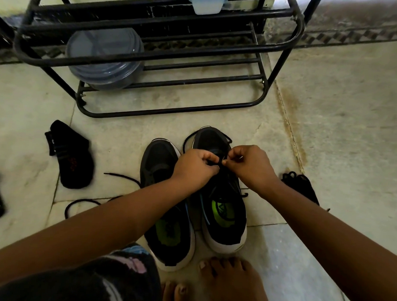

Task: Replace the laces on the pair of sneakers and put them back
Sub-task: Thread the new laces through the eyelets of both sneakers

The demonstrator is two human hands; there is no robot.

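Two black sneakers with white soles and green insoles stand side by side on the floor, toes pointing away. The left sneaker (160, 171) has no lace in its eyelets. Over the right sneaker (222, 207) both hands meet. My left hand (196, 165) and my right hand (248, 165) each pinch the black lace (218, 161) above its tongue. A loop of that lace (189, 136) curls round the toe. A loose black lace (87, 201) lies on the floor at the left. A bundle of black laces (301, 183) lies at the right.
A black metal shoe rack (172, 109) stands just beyond the sneakers, with a round grey container (104, 59) on its lower shelf and a pale box (207, 2) on top. Black socks (71, 155) lie at the left. My bare feet (229, 279) are close behind the sneakers.
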